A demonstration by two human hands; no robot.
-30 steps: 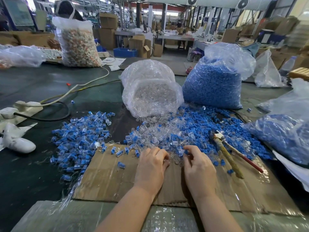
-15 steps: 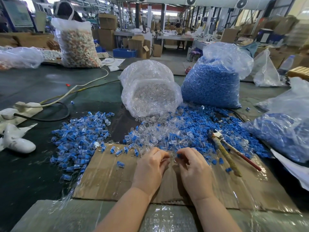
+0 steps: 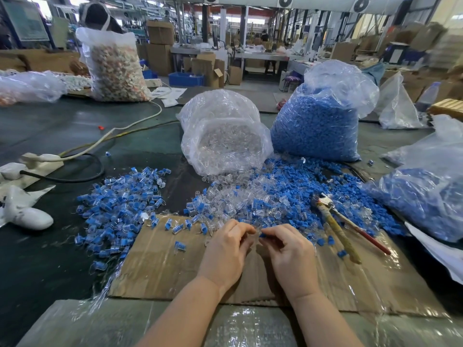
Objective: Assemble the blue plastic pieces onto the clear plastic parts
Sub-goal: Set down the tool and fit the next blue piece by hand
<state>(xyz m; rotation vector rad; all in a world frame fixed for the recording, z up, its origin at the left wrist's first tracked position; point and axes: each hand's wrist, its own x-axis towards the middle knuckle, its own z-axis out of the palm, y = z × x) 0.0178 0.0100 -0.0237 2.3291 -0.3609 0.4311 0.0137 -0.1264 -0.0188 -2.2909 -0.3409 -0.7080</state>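
My left hand [image 3: 226,249] and my right hand [image 3: 290,251] meet fingertip to fingertip over the cardboard sheet [image 3: 175,274]. The right fingers pinch a small blue piece [image 3: 262,235]. The left fingers are curled round a clear part [image 3: 256,232] that is mostly hidden. Just beyond the hands lies a mixed heap of loose clear parts [image 3: 240,201] and blue pieces [image 3: 300,181]. A pile of joined blue-and-clear parts [image 3: 120,204] lies to the left.
An open bag of clear parts [image 3: 225,136] and a bag of blue pieces [image 3: 318,121] stand behind the heap. Another blue-filled bag [image 3: 431,196] is at the right. A brush and a red-handled tool [image 3: 343,226] lie right of my hands. Cables [image 3: 82,171] cross the left.
My hands have drawn back from the heap and closed in on each other. The right hand brought a blue piece to the left hand's fingertips.
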